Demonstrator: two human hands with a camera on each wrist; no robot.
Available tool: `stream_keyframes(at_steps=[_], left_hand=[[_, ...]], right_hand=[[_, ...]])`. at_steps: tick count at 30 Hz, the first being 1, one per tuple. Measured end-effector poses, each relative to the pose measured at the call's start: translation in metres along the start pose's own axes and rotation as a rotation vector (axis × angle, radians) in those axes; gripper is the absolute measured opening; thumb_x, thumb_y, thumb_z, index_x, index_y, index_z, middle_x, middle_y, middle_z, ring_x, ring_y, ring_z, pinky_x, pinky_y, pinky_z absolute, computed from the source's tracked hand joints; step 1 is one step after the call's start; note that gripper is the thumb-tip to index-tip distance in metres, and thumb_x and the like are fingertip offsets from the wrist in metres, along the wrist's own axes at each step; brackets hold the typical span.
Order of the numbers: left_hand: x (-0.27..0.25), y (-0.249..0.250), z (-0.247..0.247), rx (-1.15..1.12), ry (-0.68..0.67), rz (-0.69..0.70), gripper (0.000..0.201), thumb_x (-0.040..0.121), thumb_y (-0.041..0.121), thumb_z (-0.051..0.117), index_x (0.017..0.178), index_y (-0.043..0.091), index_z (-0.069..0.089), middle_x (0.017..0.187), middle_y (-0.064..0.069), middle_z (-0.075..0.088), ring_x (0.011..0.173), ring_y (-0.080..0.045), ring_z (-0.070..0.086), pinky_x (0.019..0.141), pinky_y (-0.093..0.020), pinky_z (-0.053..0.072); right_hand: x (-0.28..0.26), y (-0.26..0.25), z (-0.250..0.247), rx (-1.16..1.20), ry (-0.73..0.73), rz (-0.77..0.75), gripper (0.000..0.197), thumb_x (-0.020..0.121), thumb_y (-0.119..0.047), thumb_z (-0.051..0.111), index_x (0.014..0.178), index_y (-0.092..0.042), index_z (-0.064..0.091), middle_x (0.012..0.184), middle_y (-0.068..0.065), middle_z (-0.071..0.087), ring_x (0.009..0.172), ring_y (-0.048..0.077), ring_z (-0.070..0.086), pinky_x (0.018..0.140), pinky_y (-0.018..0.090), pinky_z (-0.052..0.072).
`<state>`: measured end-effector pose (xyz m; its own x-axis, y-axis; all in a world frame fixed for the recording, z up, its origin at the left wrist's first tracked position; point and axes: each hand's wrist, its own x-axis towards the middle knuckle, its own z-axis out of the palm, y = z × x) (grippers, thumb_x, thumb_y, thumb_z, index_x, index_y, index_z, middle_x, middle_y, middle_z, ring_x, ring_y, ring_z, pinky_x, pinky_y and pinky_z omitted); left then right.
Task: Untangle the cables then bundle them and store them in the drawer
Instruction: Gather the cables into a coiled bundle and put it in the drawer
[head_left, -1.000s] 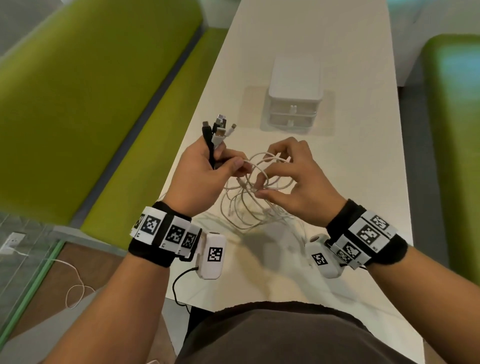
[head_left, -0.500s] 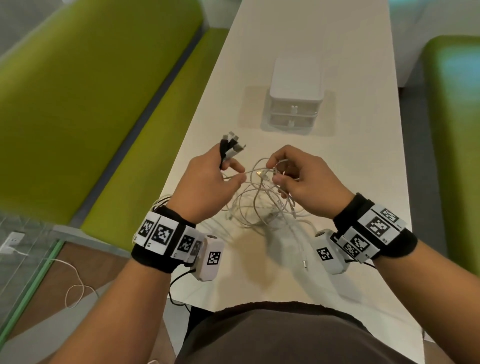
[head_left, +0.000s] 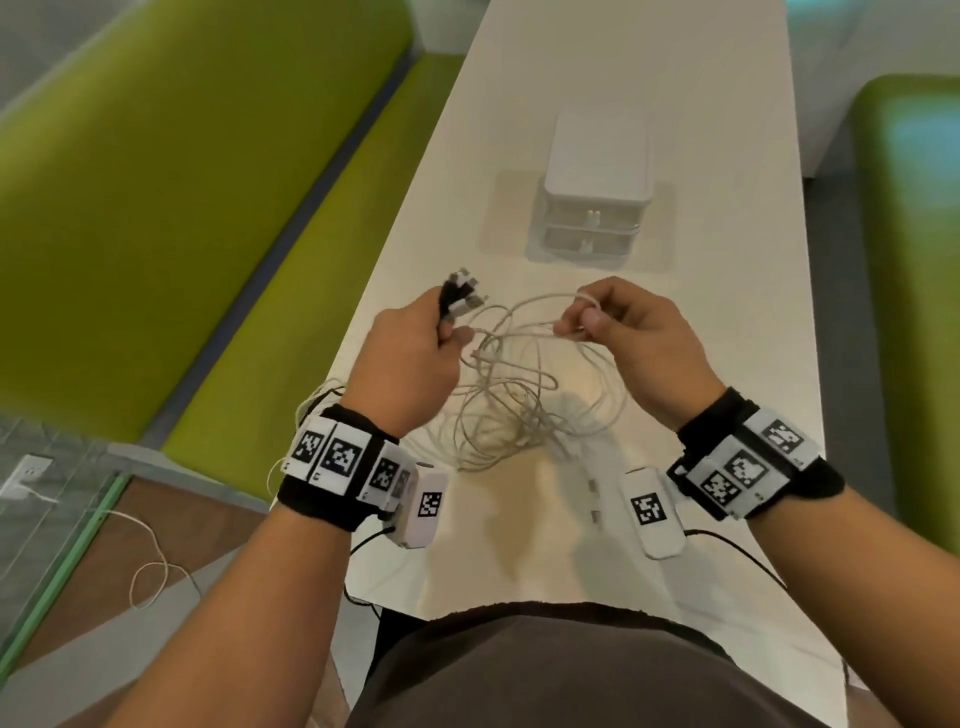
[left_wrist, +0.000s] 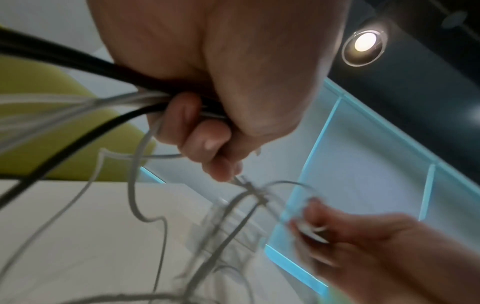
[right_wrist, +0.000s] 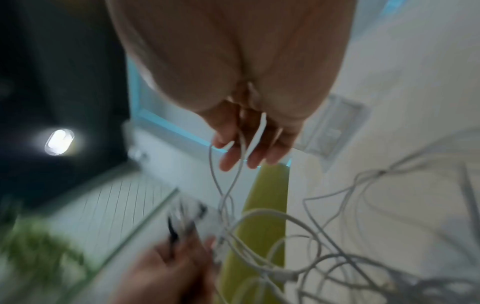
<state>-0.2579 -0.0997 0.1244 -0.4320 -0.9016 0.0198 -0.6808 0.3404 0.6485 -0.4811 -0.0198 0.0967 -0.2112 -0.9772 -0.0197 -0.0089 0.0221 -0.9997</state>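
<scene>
A tangle of white cables (head_left: 511, 395) hangs between my hands above the white table (head_left: 727, 322), its lower loops resting on the top. My left hand (head_left: 415, 353) grips a bunch of black and white cable ends, whose plugs (head_left: 462, 293) stick up past the fist; the left wrist view shows the fingers (left_wrist: 205, 131) curled round black and white cords. My right hand (head_left: 613, 322) pinches a white cable strand (head_left: 545, 304) and holds it up to the right. In the right wrist view that strand (right_wrist: 240, 156) runs between the fingertips. A small white drawer unit (head_left: 597, 187) stands farther back, both drawers closed.
A green bench (head_left: 270, 249) runs along the table's left side and another green seat (head_left: 914, 234) stands at the right. A loose white cord (head_left: 150, 566) lies on the floor at lower left. Two small plugs (head_left: 593, 499) lie on the table by my right wrist.
My hands have drawn apart, the right one pulling a white strand up and to the right. The left hand has tilted the held plugs leftward. The loops have spread wider.
</scene>
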Motion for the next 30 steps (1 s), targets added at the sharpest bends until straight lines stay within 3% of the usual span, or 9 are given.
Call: stream_keyframes(at_steps=[3,6,10,13,16,19,22,26,30], left_hand=[[0.003,-0.017,-0.01,0.001,0.06,-0.095,0.032,0.096,0.011,0.061,0.074,0.023,0.041,0.076,-0.008,0.067,0.063,0.003,0.066,0.057,-0.016,0.05],[-0.001,-0.015,-0.016,-0.022,0.06,-0.124,0.03,0.096,0.01,0.062,0.075,0.014,0.041,0.079,-0.014,0.069,0.057,0.008,0.061,0.051,-0.006,0.038],[-0.001,-0.014,-0.014,-0.036,0.087,-0.109,0.033,0.096,0.013,0.061,0.073,0.015,0.039,0.076,-0.013,0.069,0.058,0.003,0.061,0.052,-0.008,0.039],[-0.002,-0.011,-0.014,-0.082,0.058,-0.074,0.032,0.097,0.013,0.059,0.073,0.016,0.037,0.071,-0.002,0.072,0.05,0.001,0.056,0.052,-0.02,0.039],[-0.005,-0.001,-0.012,-0.148,-0.035,-0.031,0.031,0.098,0.01,0.057,0.075,0.018,0.039,0.074,-0.003,0.073,0.045,0.002,0.054,0.049,-0.02,0.036],[-0.007,0.009,-0.008,-0.216,-0.088,0.039,0.031,0.097,0.01,0.056,0.075,0.022,0.039,0.073,-0.002,0.071,0.049,0.0,0.055,0.054,-0.024,0.038],[-0.007,0.015,-0.009,-0.37,-0.091,0.057,0.023,0.089,0.016,0.053,0.074,0.026,0.038,0.07,-0.006,0.063,0.051,-0.011,0.054,0.057,-0.028,0.039],[-0.001,0.005,-0.017,-0.31,0.026,-0.003,0.031,0.092,0.008,0.056,0.073,0.025,0.04,0.077,-0.022,0.058,0.058,-0.008,0.057,0.06,-0.026,0.041],[0.0,-0.01,-0.017,-0.279,0.051,-0.065,0.027,0.097,0.004,0.059,0.077,0.013,0.042,0.068,0.005,0.06,0.061,-0.003,0.062,0.062,-0.026,0.047]], right_hand=[[-0.002,-0.006,-0.01,0.511,0.024,0.097,0.019,0.103,0.002,0.042,0.097,-0.006,0.059,0.056,0.006,0.047,0.077,0.032,0.063,0.086,0.036,0.056],[0.001,-0.004,-0.022,0.427,0.116,0.142,0.019,0.102,-0.002,0.047,0.099,-0.009,0.064,0.052,0.0,0.032,0.054,0.022,0.045,0.066,0.032,0.051],[0.009,-0.005,-0.027,0.274,0.226,0.202,0.024,0.086,0.0,0.054,0.106,-0.013,0.06,0.065,-0.001,0.036,0.056,0.016,0.036,0.058,0.03,0.04],[0.008,-0.008,-0.02,0.152,0.339,0.12,0.034,0.07,-0.004,0.058,0.097,-0.024,0.051,0.098,0.004,0.048,0.086,0.022,0.059,0.082,0.042,0.057],[-0.001,-0.007,-0.006,-0.469,0.411,-0.248,0.024,0.077,-0.006,0.07,0.089,-0.023,0.06,0.114,0.003,0.046,0.111,0.022,0.052,0.101,0.039,0.047],[-0.008,-0.008,0.018,-0.775,0.205,-0.536,0.011,0.082,-0.024,0.077,0.089,-0.021,0.068,0.098,-0.004,0.057,0.099,0.022,0.048,0.087,0.041,0.039],[-0.007,0.005,0.038,-0.884,-0.086,-0.348,0.04,0.081,-0.059,0.074,0.105,-0.028,0.066,0.102,-0.009,0.058,0.091,0.016,0.056,0.077,0.035,0.044],[-0.006,0.019,0.036,-0.902,-0.115,-0.345,0.014,0.084,-0.018,0.072,0.092,-0.03,0.068,0.1,-0.009,0.056,0.079,0.019,0.059,0.062,0.037,0.05],[0.0,0.005,0.016,-0.727,-0.093,-0.44,0.033,0.07,0.011,0.056,0.077,-0.021,0.058,0.098,-0.01,0.053,0.074,0.015,0.052,0.064,0.038,0.05]])
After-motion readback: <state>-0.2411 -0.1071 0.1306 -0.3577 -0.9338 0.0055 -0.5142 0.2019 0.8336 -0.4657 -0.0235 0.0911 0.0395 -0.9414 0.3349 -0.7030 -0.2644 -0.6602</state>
